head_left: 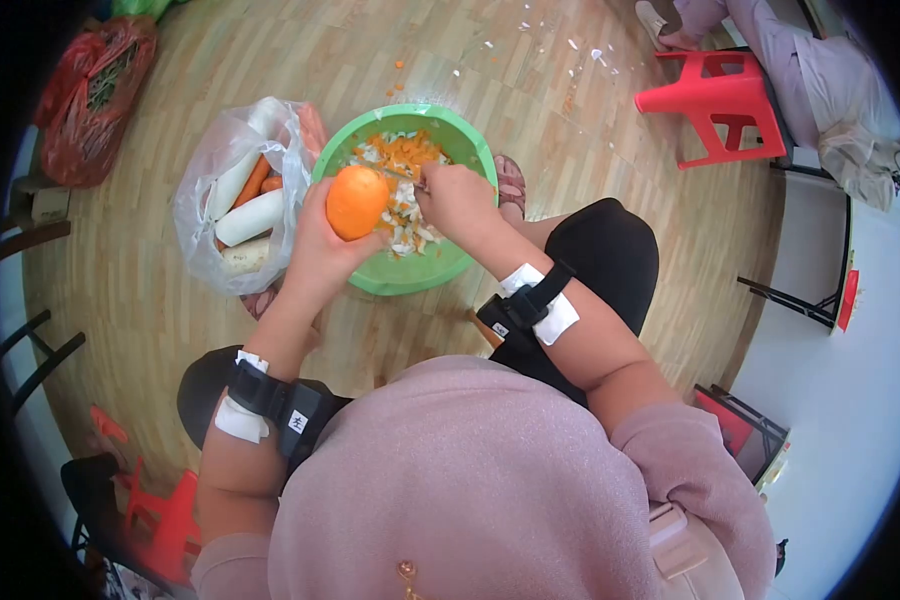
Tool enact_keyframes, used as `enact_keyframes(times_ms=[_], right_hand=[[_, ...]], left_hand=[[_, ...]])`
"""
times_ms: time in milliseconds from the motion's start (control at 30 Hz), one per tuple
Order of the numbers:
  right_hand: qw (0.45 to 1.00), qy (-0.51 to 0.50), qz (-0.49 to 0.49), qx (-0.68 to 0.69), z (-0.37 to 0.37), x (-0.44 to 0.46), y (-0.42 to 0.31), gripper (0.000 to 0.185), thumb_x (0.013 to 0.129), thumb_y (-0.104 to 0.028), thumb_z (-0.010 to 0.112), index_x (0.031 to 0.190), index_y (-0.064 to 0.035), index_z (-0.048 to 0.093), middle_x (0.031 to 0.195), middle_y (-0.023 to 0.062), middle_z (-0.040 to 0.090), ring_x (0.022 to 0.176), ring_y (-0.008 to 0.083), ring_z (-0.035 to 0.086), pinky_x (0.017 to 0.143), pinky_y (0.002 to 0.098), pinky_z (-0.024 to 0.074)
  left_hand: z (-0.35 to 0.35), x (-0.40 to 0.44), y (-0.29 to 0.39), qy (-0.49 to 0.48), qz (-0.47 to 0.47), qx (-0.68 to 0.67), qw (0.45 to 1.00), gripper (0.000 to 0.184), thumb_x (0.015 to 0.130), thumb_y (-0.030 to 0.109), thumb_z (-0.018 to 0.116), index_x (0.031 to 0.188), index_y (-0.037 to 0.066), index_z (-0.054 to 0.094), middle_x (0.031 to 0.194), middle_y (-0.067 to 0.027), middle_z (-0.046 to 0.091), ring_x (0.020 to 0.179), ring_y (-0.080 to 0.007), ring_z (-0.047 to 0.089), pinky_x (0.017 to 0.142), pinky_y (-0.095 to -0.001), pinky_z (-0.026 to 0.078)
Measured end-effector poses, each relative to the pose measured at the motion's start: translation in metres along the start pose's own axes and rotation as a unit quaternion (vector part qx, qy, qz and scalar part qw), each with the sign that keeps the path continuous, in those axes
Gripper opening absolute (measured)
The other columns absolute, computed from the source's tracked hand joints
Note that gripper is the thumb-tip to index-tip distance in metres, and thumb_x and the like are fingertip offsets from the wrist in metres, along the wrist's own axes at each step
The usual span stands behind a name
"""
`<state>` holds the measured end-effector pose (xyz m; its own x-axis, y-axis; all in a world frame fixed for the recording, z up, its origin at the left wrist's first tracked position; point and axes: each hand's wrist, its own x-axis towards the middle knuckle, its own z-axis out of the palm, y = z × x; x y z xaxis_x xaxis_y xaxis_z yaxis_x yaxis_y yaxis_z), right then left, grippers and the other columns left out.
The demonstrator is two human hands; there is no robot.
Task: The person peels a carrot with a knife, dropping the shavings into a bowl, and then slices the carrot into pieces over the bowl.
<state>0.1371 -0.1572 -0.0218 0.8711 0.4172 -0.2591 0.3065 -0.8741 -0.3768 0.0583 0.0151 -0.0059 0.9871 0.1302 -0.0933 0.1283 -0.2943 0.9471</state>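
Note:
My left hand [322, 250] is closed around a thick carrot [357, 203], whose smooth, rounded orange end faces up. My right hand [458, 205] is closed on a thin-bladed knife [402, 176]; its handle is hidden in the fist, and little of the blade shows beside the carrot. Both hands are over a green basin [475, 140] on the floor between my feet. Inside the basin lie orange and white vegetable scraps [410, 222].
Left of the basin stands a clear plastic bag [192, 215] with white radishes [250, 218] and carrots [254, 180]. A red bag [100, 100] of greens sits farther left. A red stool [720, 105] and another person's legs [780, 45] are at upper right. Scraps [596, 54] dot the floor.

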Motion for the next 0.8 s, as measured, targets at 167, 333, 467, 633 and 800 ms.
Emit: enact_keyframes(times_ms=[167, 333, 467, 633, 800], right_hand=[[0.989, 0.059, -0.053, 0.123, -0.026, -0.002, -0.015, 0.013, 0.076, -0.020, 0.062, 0.080, -0.0071, 0.062, 0.066, 0.0137, 0.063, 0.063, 0.0309, 0.063, 0.056, 0.0412, 0.0501], [0.975, 0.064, -0.143, 0.157, -0.035, -0.013, -0.028, 0.013, 0.075, -0.018, 0.066, 0.084, -0.0092, 0.062, 0.064, 0.0111, 0.061, 0.058, 0.0294, 0.060, 0.052, 0.0387, 0.0468], [0.980, 0.067, -0.139, 0.121, -0.032, -0.011, -0.029, 0.011, 0.075, -0.018, 0.065, 0.081, -0.0100, 0.060, 0.063, 0.0102, 0.060, 0.058, 0.0292, 0.060, 0.052, 0.0383, 0.0470], [0.981, 0.060, -0.145, 0.113, -0.030, -0.013, -0.032, 0.011, 0.075, -0.019, 0.063, 0.079, -0.0097, 0.059, 0.062, 0.0101, 0.060, 0.058, 0.0289, 0.060, 0.052, 0.0380, 0.0471], [0.975, 0.084, -0.165, 0.124, -0.025, -0.016, -0.032, 0.011, 0.072, -0.015, 0.065, 0.079, -0.0100, 0.058, 0.062, 0.0094, 0.059, 0.058, 0.0283, 0.060, 0.051, 0.0375, 0.0468]], left_hand=[[-0.004, 0.004, 0.010, -0.020, -0.075, -0.064, 0.995, 0.052, 0.061, 0.009, 0.073, 0.107, 0.001, 0.050, 0.095, -0.0074, 0.058, 0.088, -0.0181, 0.057, 0.079, -0.0317, 0.046], [-0.004, 0.008, 0.002, -0.031, -0.105, -0.053, 0.993, 0.047, 0.060, 0.011, 0.073, 0.102, 0.002, 0.054, 0.093, -0.0077, 0.061, 0.085, -0.0178, 0.059, 0.078, -0.0313, 0.048], [-0.003, 0.007, 0.009, -0.012, -0.084, -0.024, 0.996, 0.045, 0.060, 0.012, 0.072, 0.101, 0.002, 0.056, 0.093, -0.0082, 0.061, 0.086, -0.0183, 0.060, 0.077, -0.0315, 0.048], [-0.003, 0.007, 0.005, 0.014, -0.054, 0.018, 0.998, 0.047, 0.060, 0.012, 0.072, 0.102, 0.002, 0.055, 0.093, -0.0087, 0.062, 0.086, -0.0190, 0.061, 0.077, -0.0310, 0.048], [-0.002, 0.004, 0.008, 0.013, -0.059, 0.006, 0.998, 0.046, 0.060, 0.012, 0.072, 0.102, 0.002, 0.056, 0.095, -0.0081, 0.062, 0.086, -0.0178, 0.062, 0.076, -0.0305, 0.049]])
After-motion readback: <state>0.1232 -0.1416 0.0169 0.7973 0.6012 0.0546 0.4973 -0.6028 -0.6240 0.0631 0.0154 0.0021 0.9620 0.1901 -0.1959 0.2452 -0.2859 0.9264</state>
